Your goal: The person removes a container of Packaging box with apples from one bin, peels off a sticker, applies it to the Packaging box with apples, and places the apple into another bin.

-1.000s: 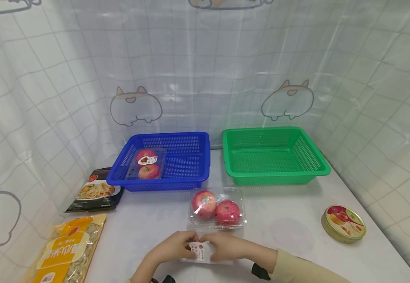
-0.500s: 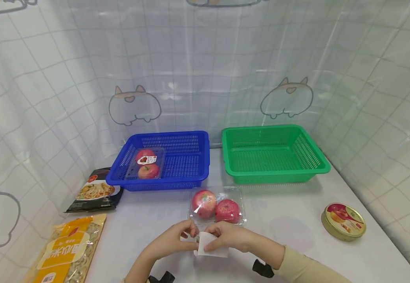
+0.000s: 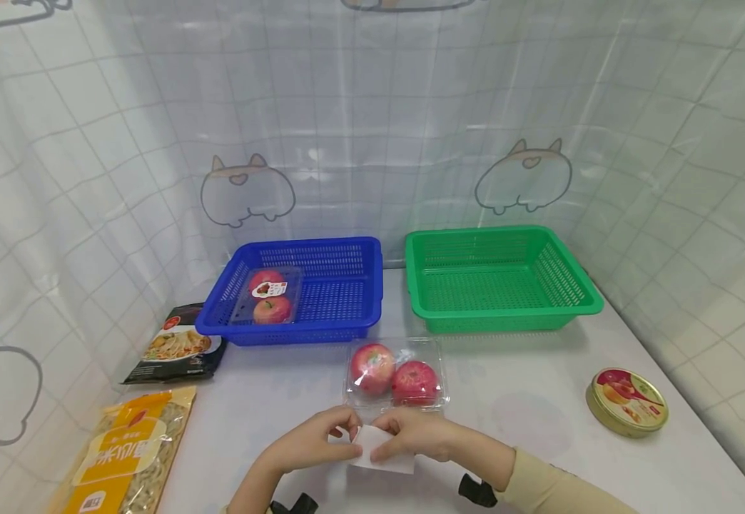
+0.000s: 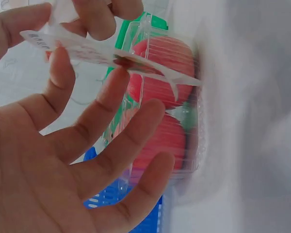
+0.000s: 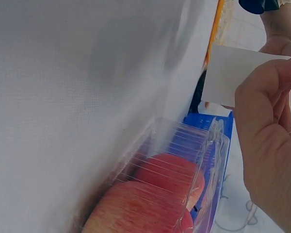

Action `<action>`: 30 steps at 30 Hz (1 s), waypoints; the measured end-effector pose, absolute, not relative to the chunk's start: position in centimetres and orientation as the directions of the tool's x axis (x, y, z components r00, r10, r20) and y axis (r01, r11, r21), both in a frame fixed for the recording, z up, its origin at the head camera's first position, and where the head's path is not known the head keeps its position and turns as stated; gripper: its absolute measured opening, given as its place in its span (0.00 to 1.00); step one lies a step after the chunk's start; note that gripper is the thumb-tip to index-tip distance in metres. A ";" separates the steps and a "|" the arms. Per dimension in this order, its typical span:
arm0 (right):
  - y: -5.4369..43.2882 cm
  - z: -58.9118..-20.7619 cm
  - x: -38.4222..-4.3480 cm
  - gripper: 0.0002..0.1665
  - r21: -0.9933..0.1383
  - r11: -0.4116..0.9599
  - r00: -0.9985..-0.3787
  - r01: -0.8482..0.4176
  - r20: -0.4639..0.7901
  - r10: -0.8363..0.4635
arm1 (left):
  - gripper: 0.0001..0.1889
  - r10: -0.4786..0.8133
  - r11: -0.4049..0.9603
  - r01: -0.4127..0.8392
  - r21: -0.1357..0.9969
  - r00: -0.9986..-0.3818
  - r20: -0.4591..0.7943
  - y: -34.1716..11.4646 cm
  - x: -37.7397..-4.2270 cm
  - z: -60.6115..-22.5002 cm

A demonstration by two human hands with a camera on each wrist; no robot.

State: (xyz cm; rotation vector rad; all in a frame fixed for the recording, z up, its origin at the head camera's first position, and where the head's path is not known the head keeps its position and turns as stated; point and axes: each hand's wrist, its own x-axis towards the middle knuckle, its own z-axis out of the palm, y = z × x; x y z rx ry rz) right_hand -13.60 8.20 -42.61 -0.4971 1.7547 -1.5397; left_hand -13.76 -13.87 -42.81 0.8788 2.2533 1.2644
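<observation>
In the head view both hands meet over the table's near edge around a small white label sheet (image 3: 390, 463), its blank side up. My right hand (image 3: 427, 435) pinches it between thumb and fingers. At its left edge, my left hand (image 3: 311, 444) pinches with thumb and index finger, the other fingers spread in the left wrist view. There, the printed label (image 4: 89, 52) is seen nearly edge-on, and a thin layer curls apart at one end. Just beyond the hands lies a clear plastic box (image 3: 404, 350) with two red apples (image 3: 415, 383) inside.
A blue basket (image 3: 340, 333) holding another labelled apple box (image 3: 270, 289) stands at back left, a green basket (image 3: 501, 323) at back right. On the left lie a black noodle packet (image 3: 176, 346) and a yellow noodle bag (image 3: 122, 450). A round tin (image 3: 626, 402) sits right.
The label has turned from its printed side up to its blank side up, with the right thumb now on top. Over the last half second the hands shift only slightly.
</observation>
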 end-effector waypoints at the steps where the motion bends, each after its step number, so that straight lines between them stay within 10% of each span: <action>1: 8.2 -42.6 -13.6 0.13 -0.963 0.204 -0.651 0.176 -0.269 -0.710 | 0.08 0.693 0.394 0.328 0.858 -0.719 -0.044 -13.9 -13.8 -42.9; 17: 8.0 -43.4 -13.9 0.13 -0.971 0.190 -0.596 0.145 -0.238 -0.766 | 0.07 0.705 0.419 0.352 0.837 -0.707 -0.056 -14.3 -13.6 -42.6; 25: 8.4 -44.4 -14.0 0.17 -0.934 0.341 -0.662 0.106 -0.322 -0.677 | 0.08 0.670 0.448 0.341 0.826 -0.740 -0.058 -15.7 -13.8 -42.1; 30: 8.6 -45.8 -14.1 0.19 -0.831 0.540 -0.736 -0.132 -0.283 -0.616 | 0.09 0.645 0.453 0.317 0.833 -0.762 -0.061 -15.8 -14.1 -42.0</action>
